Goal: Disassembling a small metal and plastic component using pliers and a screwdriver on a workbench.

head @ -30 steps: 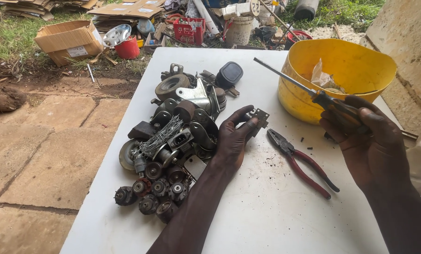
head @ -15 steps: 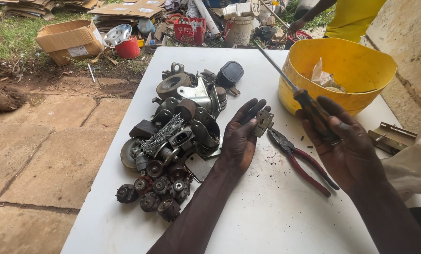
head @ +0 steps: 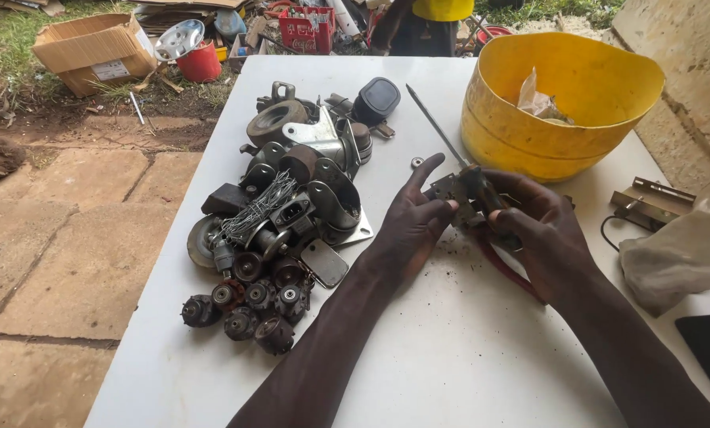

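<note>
Outdoor scrap/repair yard, not a proper shop. White table (head: 450, 357) on paving slabs w/ pile of old caster wheels (head: 279, 222), yellow tub (head: 529, 143). Cardboard box (head: 93, 51), red crate (head: 303, 20) & junk on grass, top of frame.

Both forearms are bare — no sleeves reach into view. The left hand (head: 409, 226) and the right hand (head: 547, 238) wear no gloves, rings or watch. The arms are lean, the fingers long — knuckles plain to see.
</note>
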